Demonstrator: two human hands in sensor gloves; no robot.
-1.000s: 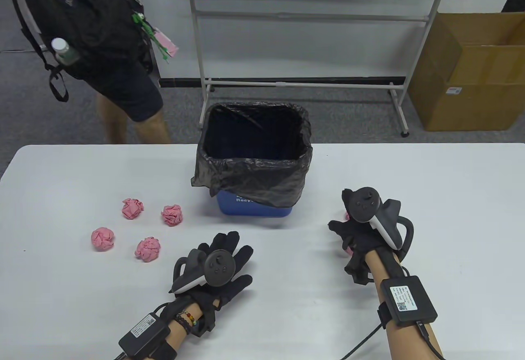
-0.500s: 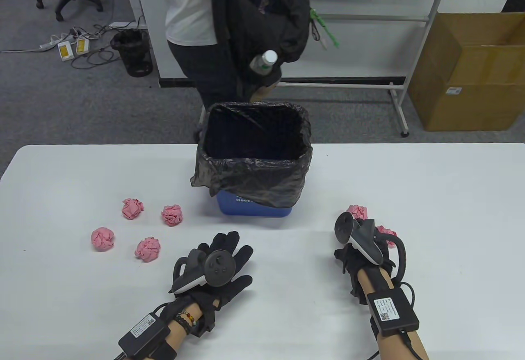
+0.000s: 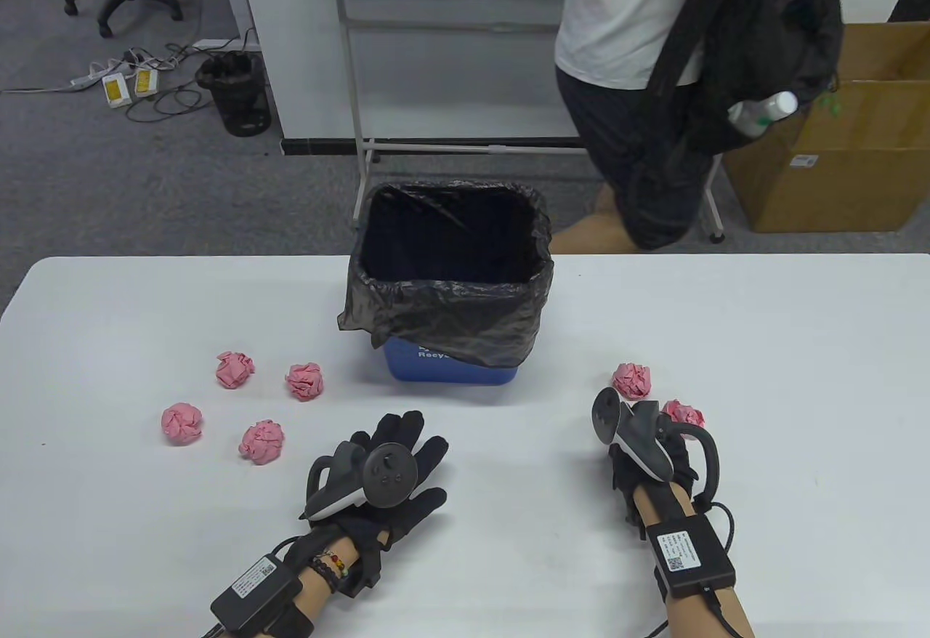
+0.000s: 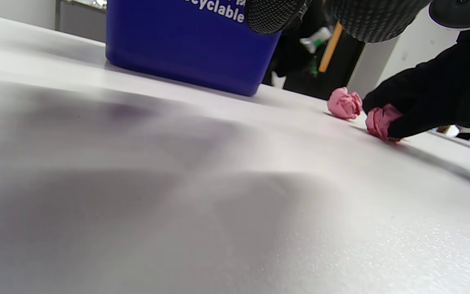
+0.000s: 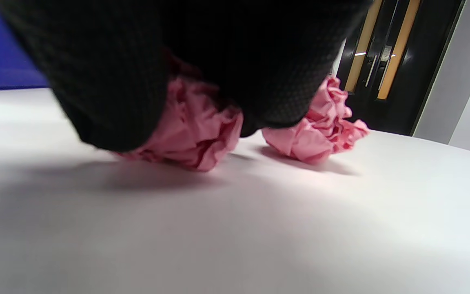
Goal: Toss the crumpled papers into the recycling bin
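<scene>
Now right hand (image 3: 647, 442) knit-gloved, grip around wrinkled pink paper ball (image 5: 190, 130); left hand (image 3: 385, 474) flat, fingers spread.

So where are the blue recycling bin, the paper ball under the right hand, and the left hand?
blue recycling bin (image 3: 450, 370): table view, blue front wall.
paper ball (image 5: 194, 134): right wrist view, crumpled front.
left hand (image 3: 392, 478): table view, back of hand.

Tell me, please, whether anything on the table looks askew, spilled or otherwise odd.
Only the black liner stands out: it hangs unevenly, draped low over the front of the blue recycling bin and hiding part of its label. Nothing is spilled; the pink paper balls lie loose on the table.
</scene>
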